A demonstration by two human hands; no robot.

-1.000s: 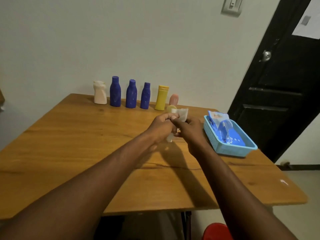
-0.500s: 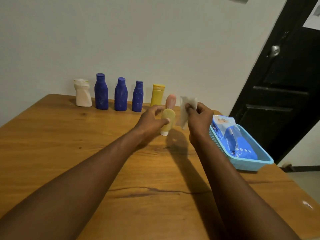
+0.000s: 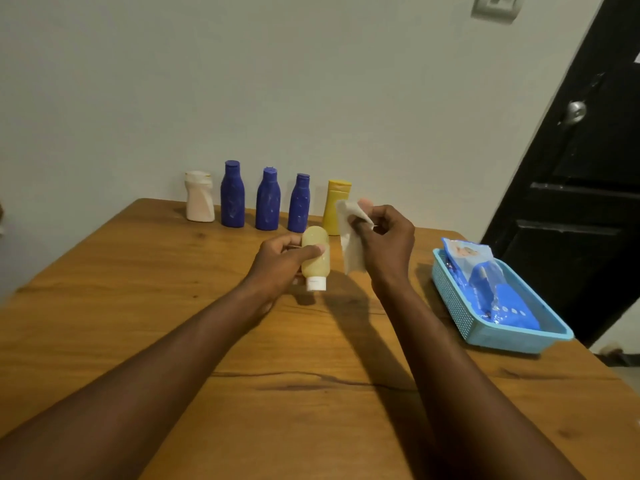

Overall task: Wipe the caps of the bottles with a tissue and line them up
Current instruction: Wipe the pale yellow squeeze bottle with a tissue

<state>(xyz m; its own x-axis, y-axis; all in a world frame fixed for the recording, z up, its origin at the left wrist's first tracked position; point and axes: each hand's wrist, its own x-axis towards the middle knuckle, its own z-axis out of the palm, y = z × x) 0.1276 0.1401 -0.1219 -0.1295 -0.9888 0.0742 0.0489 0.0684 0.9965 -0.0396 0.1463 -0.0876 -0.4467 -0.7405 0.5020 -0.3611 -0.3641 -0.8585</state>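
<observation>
The table (image 3: 138,306) bears a blue basket (image 3: 453,306) to the right of the right hand (image 3: 388,244). A row of bottles (image 3: 268,199) stands beyond both hands. The left hand (image 3: 280,265) grips a small pale bottle (image 3: 315,258), upright, its cap (image 3: 316,284) pointing down below the thumb. The right hand pinches the tissue (image 3: 351,247) just beside it. The right end of the row lies behind these fingers, I think.

The table (image 3: 138,306) was wood with visible grain and a soft sheen. The blue bottles (image 3: 267,200) looked matt plastic, the basket (image 3: 453,306) perforated plastic, the wipes pack (image 3: 485,282) glossy film, the tissue (image 3: 351,251) limp paper.
</observation>
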